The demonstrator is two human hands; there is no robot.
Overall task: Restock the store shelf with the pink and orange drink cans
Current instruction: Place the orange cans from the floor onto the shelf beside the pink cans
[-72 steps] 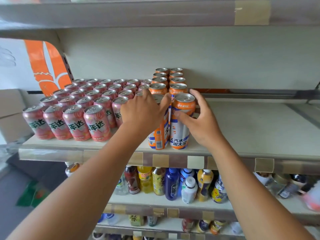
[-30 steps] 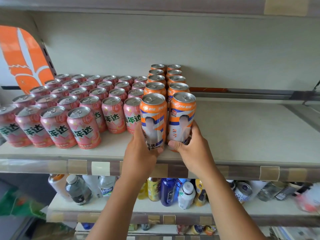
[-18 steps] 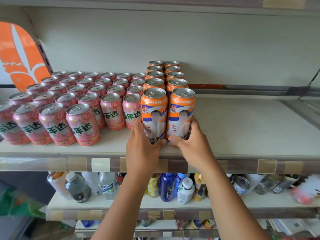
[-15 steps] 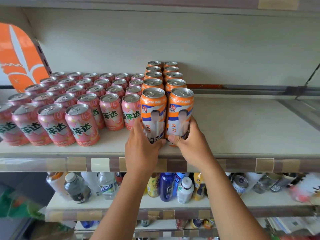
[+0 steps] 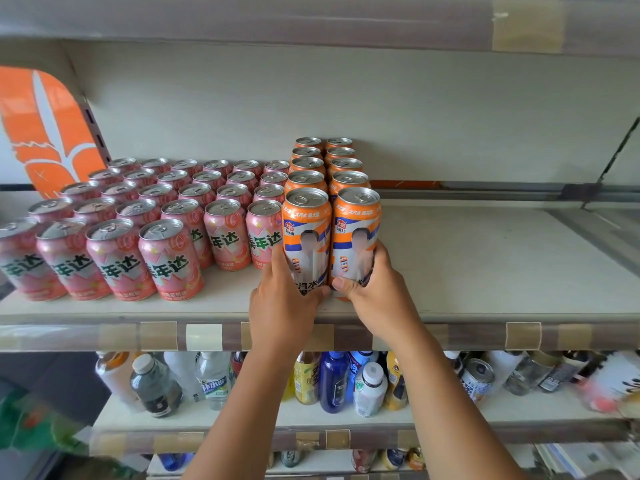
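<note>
Two tall orange cans stand side by side at the front of the shelf (image 5: 485,271). My left hand (image 5: 282,306) grips the base of the left orange can (image 5: 306,230). My right hand (image 5: 375,296) grips the base of the right orange can (image 5: 358,230). Behind them two rows of orange cans (image 5: 325,168) run to the back wall. Several rows of shorter pink cans (image 5: 166,216) fill the shelf to the left, upright and close together.
The shelf's right half is bare up to a metal bracket (image 5: 613,157). An orange side panel (image 5: 45,133) closes the left end. The shelf below holds bottles (image 5: 332,382) and a tin (image 5: 479,375). A shelf board hangs above.
Both hands slid from the tops of the two front orange cans down to their bases. The cans now face label forward and have stayed put over the last second.
</note>
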